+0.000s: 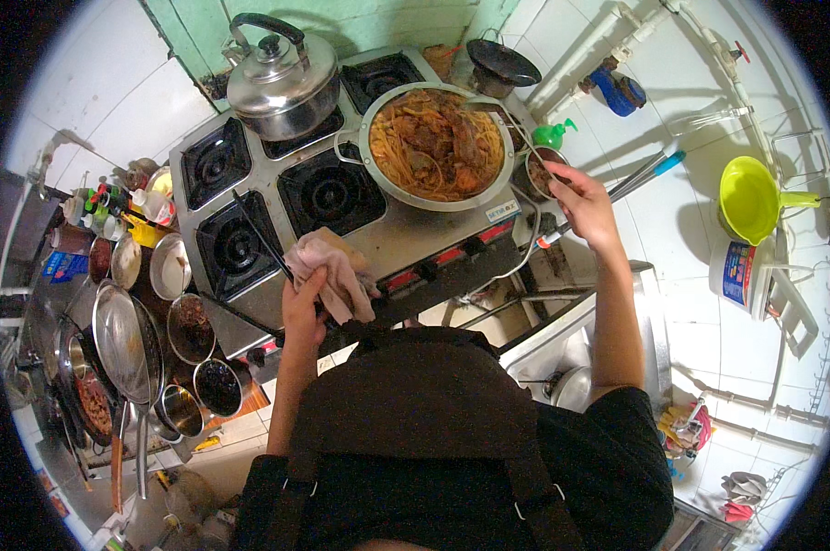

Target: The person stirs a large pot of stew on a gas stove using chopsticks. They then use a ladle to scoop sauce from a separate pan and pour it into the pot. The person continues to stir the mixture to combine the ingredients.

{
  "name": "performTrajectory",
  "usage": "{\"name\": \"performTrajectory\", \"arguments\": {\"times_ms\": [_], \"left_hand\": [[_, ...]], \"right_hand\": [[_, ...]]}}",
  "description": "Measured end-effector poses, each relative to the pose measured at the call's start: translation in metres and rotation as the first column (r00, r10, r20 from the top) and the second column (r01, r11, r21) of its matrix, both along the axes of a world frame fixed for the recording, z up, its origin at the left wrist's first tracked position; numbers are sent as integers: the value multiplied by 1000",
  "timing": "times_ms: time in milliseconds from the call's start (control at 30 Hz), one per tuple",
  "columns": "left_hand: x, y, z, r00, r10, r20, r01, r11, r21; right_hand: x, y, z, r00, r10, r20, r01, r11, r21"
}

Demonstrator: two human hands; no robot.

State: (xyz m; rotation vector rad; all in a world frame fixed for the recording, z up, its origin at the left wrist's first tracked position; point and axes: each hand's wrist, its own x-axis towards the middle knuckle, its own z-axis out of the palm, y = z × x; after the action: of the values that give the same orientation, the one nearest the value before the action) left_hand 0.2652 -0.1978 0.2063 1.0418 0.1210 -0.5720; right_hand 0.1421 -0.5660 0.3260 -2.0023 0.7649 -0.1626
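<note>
My left hand (303, 306) grips a pale pink cloth (332, 265) at the stove's front edge. Beside those fingers a thin, dark, curved object (262, 231) rises over the front left burner; what it is, I cannot tell. My right hand (584, 203) pinches the thin metal handle of a spatula or ladle (484, 105), whose head reaches over the pan's right rim. The wide two-handled metal pan (369, 162) sits on the right of the stove. Brown-sauced meat chunks (436, 131) lie on noodle-like strands in it. Below my right fingers stands a small container (537, 172).
A steel kettle (284, 89) stands on a back burner of the gas stove (263, 180). Seasoning bowls (193, 329), bottles (155, 206) and strainers (120, 344) crowd the left. A green pump bottle (549, 136) and a blue-tipped pole (639, 180) are at the right.
</note>
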Motion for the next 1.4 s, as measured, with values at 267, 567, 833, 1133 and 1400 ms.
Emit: {"name": "performTrajectory", "arguments": {"times_ms": [267,567,833,1133,1400], "left_hand": [[-6,-6,6,998,63,-31,-60,994,90],[-3,2,-7,1000,-6,-31,10,994,109],[-6,-2,-9,998,3,-60,2,996,86],[-3,2,-13,998,-44,-51,47,997,56],[-4,-3,-13,998,-30,-54,31,999,18]], "right_hand": [[5,7,-46,964,-228,136,194,954,228],[-10,36,-47,952,-254,168,136,847,513],[-21,46,-70,970,-148,195,102,968,228],[-29,38,-58,979,-81,185,68,995,73],[4,64,-72,981,-49,188,45,999,26]]}}
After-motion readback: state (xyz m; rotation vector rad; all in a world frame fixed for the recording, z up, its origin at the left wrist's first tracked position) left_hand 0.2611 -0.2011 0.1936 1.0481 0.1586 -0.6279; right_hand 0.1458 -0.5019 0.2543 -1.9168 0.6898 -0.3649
